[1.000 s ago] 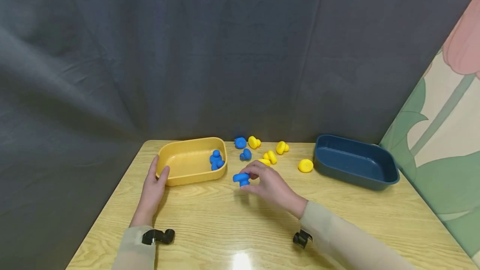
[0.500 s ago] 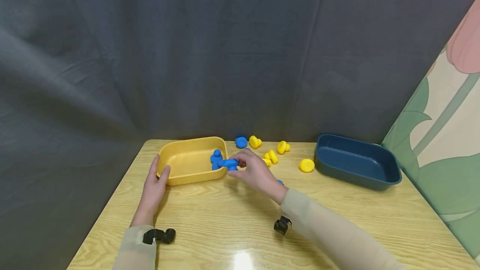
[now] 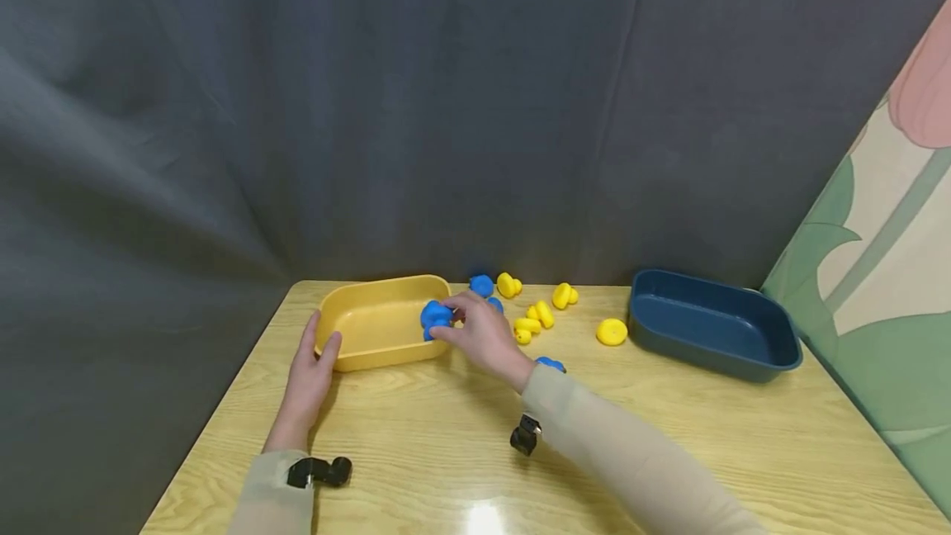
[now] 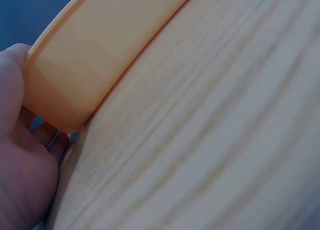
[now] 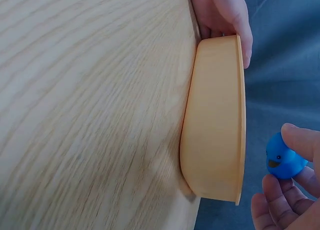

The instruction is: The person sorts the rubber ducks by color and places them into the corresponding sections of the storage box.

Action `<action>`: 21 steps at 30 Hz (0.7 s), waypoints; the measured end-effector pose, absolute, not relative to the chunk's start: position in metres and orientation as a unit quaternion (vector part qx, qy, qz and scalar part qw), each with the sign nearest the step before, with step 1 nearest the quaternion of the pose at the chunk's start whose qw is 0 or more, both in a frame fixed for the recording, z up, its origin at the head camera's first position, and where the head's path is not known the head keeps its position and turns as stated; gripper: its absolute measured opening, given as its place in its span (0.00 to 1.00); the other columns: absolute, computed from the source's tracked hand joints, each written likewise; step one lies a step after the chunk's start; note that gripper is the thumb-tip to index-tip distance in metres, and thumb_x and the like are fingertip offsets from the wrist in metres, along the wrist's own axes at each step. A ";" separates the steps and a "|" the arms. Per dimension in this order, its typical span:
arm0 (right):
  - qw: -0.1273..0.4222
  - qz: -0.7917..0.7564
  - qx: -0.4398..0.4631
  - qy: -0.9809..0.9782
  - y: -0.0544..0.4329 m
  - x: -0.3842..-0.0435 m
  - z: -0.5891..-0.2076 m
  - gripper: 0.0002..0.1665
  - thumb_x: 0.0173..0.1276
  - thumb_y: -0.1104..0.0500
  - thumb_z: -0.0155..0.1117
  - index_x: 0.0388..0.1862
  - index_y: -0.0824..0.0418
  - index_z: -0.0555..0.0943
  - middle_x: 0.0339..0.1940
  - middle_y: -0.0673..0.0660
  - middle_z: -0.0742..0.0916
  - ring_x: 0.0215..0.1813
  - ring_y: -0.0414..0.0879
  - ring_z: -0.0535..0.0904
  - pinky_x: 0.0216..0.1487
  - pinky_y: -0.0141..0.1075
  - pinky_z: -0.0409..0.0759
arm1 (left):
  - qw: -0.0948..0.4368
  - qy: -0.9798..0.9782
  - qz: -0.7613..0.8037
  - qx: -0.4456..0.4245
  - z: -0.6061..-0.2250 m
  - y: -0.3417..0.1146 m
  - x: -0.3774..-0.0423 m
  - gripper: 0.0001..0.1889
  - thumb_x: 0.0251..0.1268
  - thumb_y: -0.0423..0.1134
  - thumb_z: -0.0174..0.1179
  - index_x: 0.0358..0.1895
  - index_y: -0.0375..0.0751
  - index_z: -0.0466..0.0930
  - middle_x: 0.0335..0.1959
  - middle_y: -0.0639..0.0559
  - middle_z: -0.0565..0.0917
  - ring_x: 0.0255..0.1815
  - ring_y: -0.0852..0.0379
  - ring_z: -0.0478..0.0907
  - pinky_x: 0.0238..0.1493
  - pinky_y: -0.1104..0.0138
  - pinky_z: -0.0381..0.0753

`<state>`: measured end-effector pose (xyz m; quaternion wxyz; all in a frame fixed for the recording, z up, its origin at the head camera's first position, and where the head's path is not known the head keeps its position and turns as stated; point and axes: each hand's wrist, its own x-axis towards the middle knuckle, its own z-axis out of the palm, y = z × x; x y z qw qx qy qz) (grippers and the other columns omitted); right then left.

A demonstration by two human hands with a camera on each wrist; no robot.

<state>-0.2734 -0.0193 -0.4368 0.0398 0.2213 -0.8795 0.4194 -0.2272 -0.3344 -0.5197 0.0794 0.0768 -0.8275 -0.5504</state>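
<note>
Blue duck (image 5: 286, 162) above tray rim (image 5: 242, 115)

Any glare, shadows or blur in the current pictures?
Head view: a white glare patch on the table at the frame's bottom edge; left wrist view: dim, wood grain soft; right wrist view: a faint shadow beside the yellow tray.

A dark curtain (image 3: 461, 106) behind a light wooden table (image 3: 416, 452), a tulip-patterned wall (image 3: 891, 370) on the right.
</note>
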 end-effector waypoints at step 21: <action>0.046 0.404 0.198 -0.892 -0.054 -0.283 -0.446 0.26 0.73 0.49 0.82 0.64 0.58 0.90 0.57 0.54 0.89 0.56 0.50 0.84 0.59 0.45 0.85 | 0.077 -0.836 -0.538 0.079 -0.519 -0.334 -0.226 0.45 0.88 0.66 0.48 0.94 0.59 0.34 0.94 0.48 0.40 0.93 0.43 0.35 0.89 0.43 0.40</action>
